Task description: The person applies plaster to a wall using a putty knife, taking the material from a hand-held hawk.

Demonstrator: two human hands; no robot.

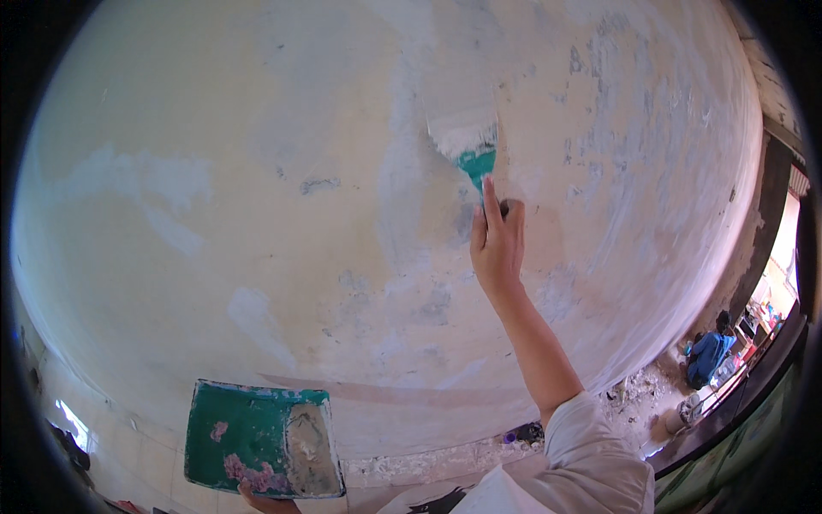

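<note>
Your left hand (267, 504) grips the lower edge of a green, rectangular, plastic-looking tray (244, 420). Up and right of it, your right hand (499, 240) grasps a green-handled, fan-shaped scraper (477, 161), long axis upward and slightly left, its whitish-smeared blade (463, 134) against the pale, patchy wall (317, 248).

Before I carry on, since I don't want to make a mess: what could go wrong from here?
The green tray might tip: the left hand shows only at its lower edge, though any support underneath is hidden.
The pinkish lumps lie near that edge, so they could slide off if it tips.
The pale filler on the scraper could drop or smear, as the right hand holds the blade up at the wall.
</note>
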